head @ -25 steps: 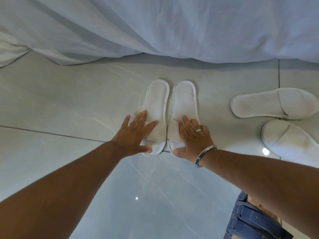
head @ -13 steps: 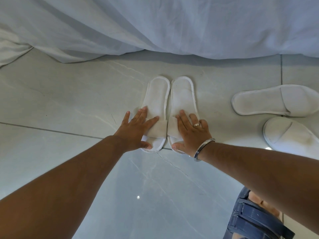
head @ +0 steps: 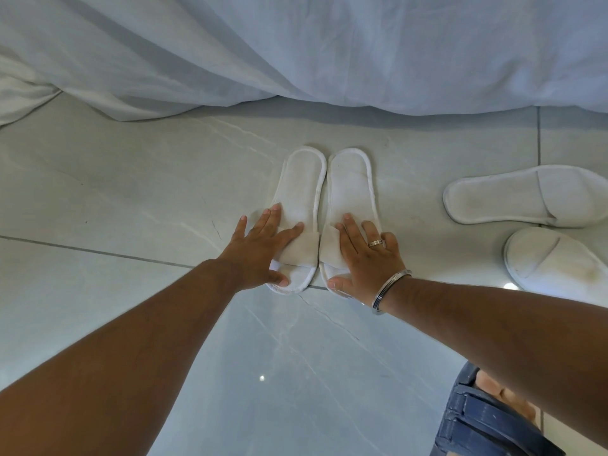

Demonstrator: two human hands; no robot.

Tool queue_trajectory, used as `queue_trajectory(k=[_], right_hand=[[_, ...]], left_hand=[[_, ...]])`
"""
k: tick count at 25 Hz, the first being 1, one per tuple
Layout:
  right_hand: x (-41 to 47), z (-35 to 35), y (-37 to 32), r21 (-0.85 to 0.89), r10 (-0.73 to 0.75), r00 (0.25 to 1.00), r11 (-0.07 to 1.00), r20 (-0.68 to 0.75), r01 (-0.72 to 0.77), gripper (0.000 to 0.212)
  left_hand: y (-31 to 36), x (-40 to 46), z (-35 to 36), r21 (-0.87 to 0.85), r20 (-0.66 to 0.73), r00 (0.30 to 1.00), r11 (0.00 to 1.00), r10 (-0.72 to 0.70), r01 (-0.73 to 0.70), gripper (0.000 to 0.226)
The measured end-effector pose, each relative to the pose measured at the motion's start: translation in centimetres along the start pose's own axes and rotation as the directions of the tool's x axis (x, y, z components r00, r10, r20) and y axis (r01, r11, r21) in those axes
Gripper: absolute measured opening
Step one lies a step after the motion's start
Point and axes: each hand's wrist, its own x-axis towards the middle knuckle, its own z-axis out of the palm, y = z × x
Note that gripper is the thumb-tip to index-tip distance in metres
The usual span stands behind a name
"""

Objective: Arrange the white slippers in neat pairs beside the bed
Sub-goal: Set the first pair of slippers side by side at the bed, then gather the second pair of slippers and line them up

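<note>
Head view: 2 white slippers lie side by side on the pale tiled floor [head: 131, 192], their long edges touching or nearly so, heels pointing toward the far side where the white bed sheet [head: 296, 44] hangs down to the floor. The left slipper [head: 301, 189] and the right slipper [head: 350, 189] have their toe bands at the near end.

The left hand [head: 260, 255] lies flat on the toe band of the left slipper, fingers spread and straight, the thumb resting on the near toe edge; it presses down and grips nothing. The right hand [head: 367, 258] lies flat on the toe band of the right slipper in the same way, fingers extended, thumb at the near rim of the sole. A ring [head: 376, 243] sits on 1 finger of the right hand and a metal bangle [head: 388, 291] circles that wrist.

To the right, well apart from this pair, are 2 more white slippers. The far one [head: 526, 195] lies crosswise, its toe toward the right edge. The near one [head: 556, 261] lies at an angle just beside it, partly cut off by the frame and by the right forearm.

At the near right corner, a dark blue strapped sandal [head: 487, 422] shows on a foot.
</note>
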Motion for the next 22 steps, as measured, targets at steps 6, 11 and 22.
queue_trajectory(k=[6, 11, 22], right_hand=[[0.2, -0.5, -0.1, 0.014, 0.013, 0.999, 1.0, 0.04, -0.014, 0.105], [-2.0, -3.1, 1.7, 0.02, -0.097, 0.995, 0.995, -0.004, 0.097, 0.1], [-28.0, -2.4, 26.0, 0.008, 0.532, 0.846, 0.846, 0.038, -0.533, 0.084]], left_hand=[[0.0, 0.1, -0.3, -0.019, 0.024, 1.0, 1.0, -0.01, 0.011, 0.11], [1.8, -0.6, -1.5, 0.001, 0.001, 1.0, 1.0, -0.028, 0.028, 0.095], [28.2, 7.9, 1.2, 0.137, -0.175, 0.922, 0.936, 0.346, -0.325, 0.079]])
